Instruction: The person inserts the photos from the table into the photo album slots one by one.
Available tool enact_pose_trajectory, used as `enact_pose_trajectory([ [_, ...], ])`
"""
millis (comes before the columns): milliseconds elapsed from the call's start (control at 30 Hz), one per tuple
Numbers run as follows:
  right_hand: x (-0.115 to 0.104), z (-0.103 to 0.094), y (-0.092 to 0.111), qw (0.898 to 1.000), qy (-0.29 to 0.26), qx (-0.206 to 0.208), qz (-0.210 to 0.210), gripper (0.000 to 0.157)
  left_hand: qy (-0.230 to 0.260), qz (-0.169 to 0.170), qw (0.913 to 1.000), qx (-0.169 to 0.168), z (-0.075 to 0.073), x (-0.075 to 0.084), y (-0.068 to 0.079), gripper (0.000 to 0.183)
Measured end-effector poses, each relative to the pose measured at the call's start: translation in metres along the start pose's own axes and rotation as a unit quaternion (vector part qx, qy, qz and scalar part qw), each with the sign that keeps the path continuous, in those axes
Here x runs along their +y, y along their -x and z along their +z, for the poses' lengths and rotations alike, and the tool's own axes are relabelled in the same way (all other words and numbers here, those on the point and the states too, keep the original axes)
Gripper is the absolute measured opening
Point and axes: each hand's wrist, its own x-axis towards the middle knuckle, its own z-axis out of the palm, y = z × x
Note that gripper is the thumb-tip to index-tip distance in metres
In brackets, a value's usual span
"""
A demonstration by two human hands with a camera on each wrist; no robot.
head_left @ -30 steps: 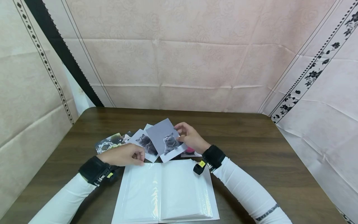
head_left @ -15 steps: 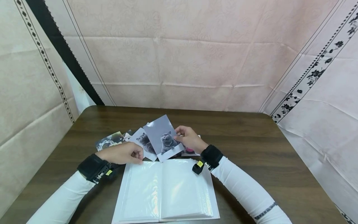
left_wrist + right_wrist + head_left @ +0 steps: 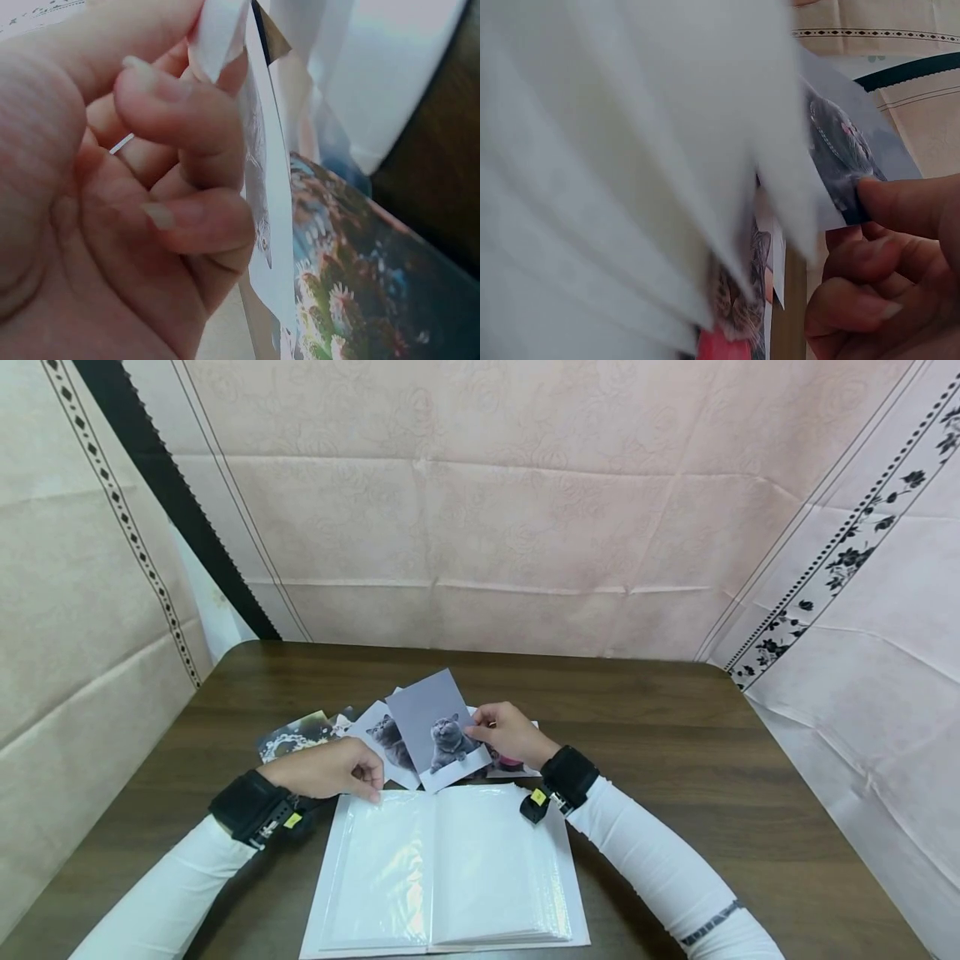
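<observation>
An album (image 3: 495, 868) with clear pocket pages lies open in front of the person. The left hand (image 3: 333, 770) is at the top left corner of its left page (image 3: 378, 877), pinching the sleeve edge between thumb and finger. In the left wrist view the other fingers (image 3: 199, 221) curl inward. Above the album, the right hand (image 3: 513, 732) pinches the right edge of a grey cat photo (image 3: 427, 706), thumb on the picture side. This photo is tilted, its lower corner close to the album's top edge. A second cat photo (image 3: 392, 739) lies behind it.
More photos spread behind the album: a dark one (image 3: 288, 739) at left and one with pink (image 3: 510, 764) under the right hand. A cactus picture (image 3: 337, 300) shows beside the left hand. The brown table (image 3: 637, 718) ends at a pale curtain (image 3: 465, 527).
The cat photo in the right hand has shifted slightly left and up, then stays almost still. The left hand keeps its place at the page corner.
</observation>
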Motion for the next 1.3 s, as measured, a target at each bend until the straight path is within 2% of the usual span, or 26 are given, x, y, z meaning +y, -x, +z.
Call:
enact_pose_trajectory([
  [233,-0.0008,-0.0001,-0.0026,0.999,-0.035,-0.004,-0.012,0.013,-0.021,-0.002,0.9998,0.007,0.0002,-0.0007,-0.0013,0.005],
  [533,-0.0025,0.0029,-0.0044,0.997,-0.082,-0.003,0.002,0.012,0.009,-0.019,0.9998,0.008,0.0037,0.0032,-0.0015,0.015],
  [900,-0.0070,0.0058,-0.0033,0.996,-0.086,0.001,0.012,0.012,0.047,-0.004,0.9989,0.006,0.0034,0.0023,-0.0017,0.011],
  [1067,-0.0083,0.0056,-0.0031,0.996,-0.092,-0.002,0.014,0.013,0.049,0.006,0.9988,0.005,0.0037,0.0018,-0.0026,0.010],
  [1300,-0.0087,0.0055,-0.0039,0.994,-0.106,-0.011,0.014,0.014,0.051,0.003,0.9987,-0.005,0.0051,0.0034,-0.0032,0.010],
])
